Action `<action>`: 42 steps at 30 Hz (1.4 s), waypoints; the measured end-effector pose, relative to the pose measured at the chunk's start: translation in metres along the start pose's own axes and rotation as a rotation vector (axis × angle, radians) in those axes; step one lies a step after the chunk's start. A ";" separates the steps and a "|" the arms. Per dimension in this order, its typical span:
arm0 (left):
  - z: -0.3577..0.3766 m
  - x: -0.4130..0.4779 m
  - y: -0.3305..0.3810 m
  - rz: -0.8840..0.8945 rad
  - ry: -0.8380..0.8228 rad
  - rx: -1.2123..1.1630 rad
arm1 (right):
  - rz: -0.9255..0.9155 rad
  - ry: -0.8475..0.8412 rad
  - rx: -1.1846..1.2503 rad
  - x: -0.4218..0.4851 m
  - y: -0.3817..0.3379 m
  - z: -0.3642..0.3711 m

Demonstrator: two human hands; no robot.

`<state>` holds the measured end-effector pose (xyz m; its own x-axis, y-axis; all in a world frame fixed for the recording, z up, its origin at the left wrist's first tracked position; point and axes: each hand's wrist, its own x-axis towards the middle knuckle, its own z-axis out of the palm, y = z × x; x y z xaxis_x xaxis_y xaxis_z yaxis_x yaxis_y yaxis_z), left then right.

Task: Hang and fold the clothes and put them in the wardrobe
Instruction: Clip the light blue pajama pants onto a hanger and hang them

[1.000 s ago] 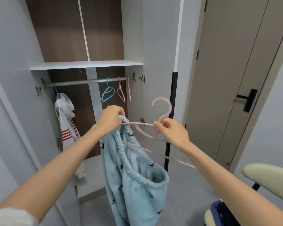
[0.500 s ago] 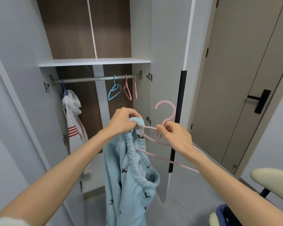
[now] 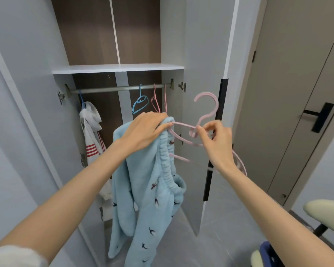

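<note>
I stand before the open wardrobe. My left hand grips the elastic waistband of light blue fleece trousers with small bird prints, bunched over the left arm of a pink hanger. My right hand pinches that hanger at the base of its hook. The trouser legs hang down in front of the wardrobe. The hanger's right arm is partly hidden behind my right wrist.
On the metal rail hang a white hooded top with red stripes at the left, a blue hanger and pink hangers at the right. The wardrobe door stands open. A room door and a cream chair are on the right.
The view has come closer to the wardrobe. My left hand has drawn the waistband further along the hanger arm; my right hand keeps its hold near the hook.
</note>
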<state>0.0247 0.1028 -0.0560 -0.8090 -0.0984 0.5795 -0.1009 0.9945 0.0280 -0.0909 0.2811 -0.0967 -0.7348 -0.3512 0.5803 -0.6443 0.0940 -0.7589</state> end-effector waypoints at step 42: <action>0.033 -0.092 -0.044 -0.259 -0.073 -0.063 | -0.116 -0.632 -0.867 -0.008 0.060 0.027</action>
<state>0.0840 0.0665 -0.1376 -0.8007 -0.3501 0.4861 -0.2758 0.9358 0.2196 -0.1174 0.2642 -0.1550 -0.5772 -0.7944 0.1892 -0.8161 0.5697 -0.0976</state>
